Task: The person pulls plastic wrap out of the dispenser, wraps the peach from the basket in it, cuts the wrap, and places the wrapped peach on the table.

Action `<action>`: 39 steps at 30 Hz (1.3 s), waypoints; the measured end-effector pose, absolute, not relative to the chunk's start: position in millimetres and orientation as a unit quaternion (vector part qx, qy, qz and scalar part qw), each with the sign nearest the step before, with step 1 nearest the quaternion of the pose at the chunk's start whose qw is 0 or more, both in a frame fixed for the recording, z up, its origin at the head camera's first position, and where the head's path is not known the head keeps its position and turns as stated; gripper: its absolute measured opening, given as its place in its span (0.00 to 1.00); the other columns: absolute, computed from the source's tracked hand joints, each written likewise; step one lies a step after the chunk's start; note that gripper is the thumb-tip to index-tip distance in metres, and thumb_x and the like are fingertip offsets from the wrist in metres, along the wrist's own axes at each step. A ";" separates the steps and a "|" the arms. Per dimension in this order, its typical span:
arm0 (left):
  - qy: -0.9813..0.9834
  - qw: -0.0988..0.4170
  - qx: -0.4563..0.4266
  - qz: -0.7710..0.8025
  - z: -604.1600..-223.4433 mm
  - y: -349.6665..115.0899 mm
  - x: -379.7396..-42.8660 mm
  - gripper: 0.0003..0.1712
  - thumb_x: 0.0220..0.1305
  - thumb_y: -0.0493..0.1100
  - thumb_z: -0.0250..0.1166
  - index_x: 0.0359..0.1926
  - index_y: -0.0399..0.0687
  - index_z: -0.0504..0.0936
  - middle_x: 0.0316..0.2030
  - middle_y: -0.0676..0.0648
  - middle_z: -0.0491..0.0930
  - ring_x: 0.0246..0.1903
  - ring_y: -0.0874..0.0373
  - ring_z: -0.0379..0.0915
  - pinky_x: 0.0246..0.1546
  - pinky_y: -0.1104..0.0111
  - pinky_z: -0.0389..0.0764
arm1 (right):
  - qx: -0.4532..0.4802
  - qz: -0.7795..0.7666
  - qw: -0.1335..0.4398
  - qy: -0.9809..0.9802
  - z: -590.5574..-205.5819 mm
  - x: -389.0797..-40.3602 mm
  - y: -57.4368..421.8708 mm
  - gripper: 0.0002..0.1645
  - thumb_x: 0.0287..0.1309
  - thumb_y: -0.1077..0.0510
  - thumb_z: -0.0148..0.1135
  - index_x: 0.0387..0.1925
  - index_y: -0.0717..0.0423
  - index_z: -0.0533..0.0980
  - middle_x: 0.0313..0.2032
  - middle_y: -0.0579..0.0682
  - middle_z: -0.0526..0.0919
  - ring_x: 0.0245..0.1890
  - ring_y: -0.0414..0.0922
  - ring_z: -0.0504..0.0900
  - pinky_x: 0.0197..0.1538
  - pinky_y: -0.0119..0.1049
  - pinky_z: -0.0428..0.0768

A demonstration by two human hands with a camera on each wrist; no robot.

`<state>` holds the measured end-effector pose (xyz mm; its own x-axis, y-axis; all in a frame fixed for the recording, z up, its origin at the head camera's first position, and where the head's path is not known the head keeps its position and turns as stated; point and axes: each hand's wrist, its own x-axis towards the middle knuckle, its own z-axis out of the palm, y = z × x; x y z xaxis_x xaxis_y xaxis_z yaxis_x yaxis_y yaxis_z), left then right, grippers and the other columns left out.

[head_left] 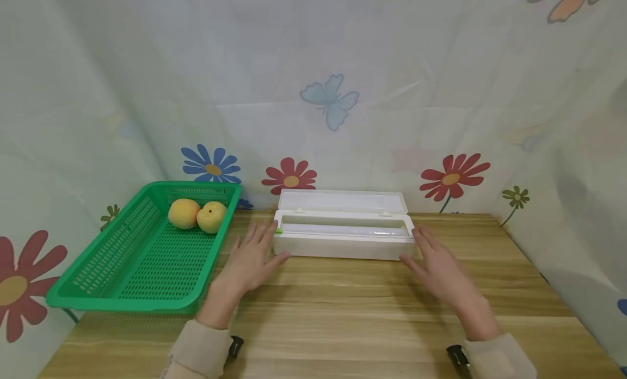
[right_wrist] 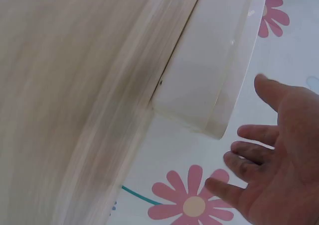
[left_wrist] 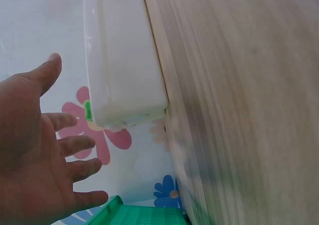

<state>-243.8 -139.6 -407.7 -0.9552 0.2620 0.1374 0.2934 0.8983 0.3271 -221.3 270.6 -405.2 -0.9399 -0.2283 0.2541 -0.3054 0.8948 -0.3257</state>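
A long white cling film dispenser box sits near the back of the table with its lid raised. Inside lies a pale, shiny roll, and a small green tab shows at the left end. Near that end is my left hand, its fingers spread and nothing held; the left wrist view shows a gap between it and the dispenser. My right hand is beside the other end, fingers extended and holding nothing. The right wrist view also shows that hand apart from the dispenser.
On the left stands a green plastic basket with two peaches, one beside the other, at its far end. A flower-printed curtain hangs behind the wooden table and along its sides.
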 end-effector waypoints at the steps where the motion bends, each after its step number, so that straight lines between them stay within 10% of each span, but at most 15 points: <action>1: -0.973 0.046 -0.143 -0.175 -407.7 -138.8 -244.7 0.49 0.73 0.66 0.56 0.82 0.47 0.50 0.79 0.38 0.49 0.78 0.36 0.37 0.69 0.32 0.45 | 0.141 0.183 0.114 -0.966 -405.3 -222.9 269.5 0.45 0.71 0.47 0.64 0.73 0.74 0.60 0.73 0.74 0.57 0.71 0.71 0.59 0.67 0.68 0.62; 39: -0.953 0.143 -0.228 -0.140 -410.2 -109.5 -270.9 0.22 0.74 0.38 0.63 0.66 0.41 0.77 0.65 0.41 0.74 0.67 0.43 0.66 0.64 0.36 0.62 | 0.180 0.190 0.197 -0.945 -405.1 -257.4 243.3 0.15 0.65 0.66 0.67 0.51 0.70 0.81 0.45 0.65 0.85 0.48 0.63 0.84 0.51 0.60 0.80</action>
